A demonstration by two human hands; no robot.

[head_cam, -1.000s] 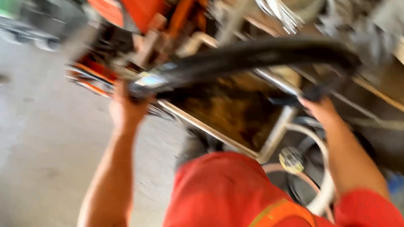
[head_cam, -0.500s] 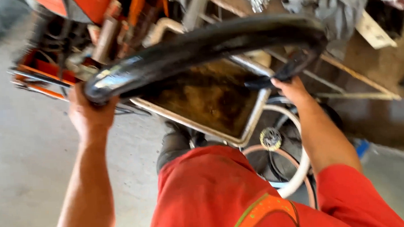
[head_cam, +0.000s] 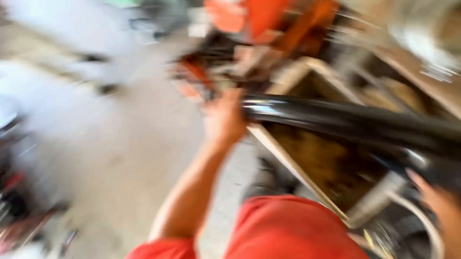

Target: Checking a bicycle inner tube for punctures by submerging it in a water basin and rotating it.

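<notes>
The picture is heavily blurred by motion. A long black curved tube (head_cam: 356,123), like a tyre or inner tube, stretches from the middle to the right edge. My left hand (head_cam: 223,119) grips its left end. My right hand (head_cam: 448,215) holds its right part at the lower right, fingers partly hidden under the rubber. Below the tube sits a rectangular metal tray (head_cam: 290,160) with dark brown liquid in it. My orange clothing fills the bottom.
Orange machine parts (head_cam: 266,12) and a cluttered wooden frame (head_cam: 428,82) stand behind the tray. Grey concrete floor (head_cam: 131,145) lies to the left, with blurred dark and red objects (head_cam: 8,209) at the far left. A pale hose ring (head_cam: 425,224) lies by the tray's corner.
The view has swung left, so the tube and tray now sit to the right. Both hands keep their hold on the tube. Blur has grown much stronger.
</notes>
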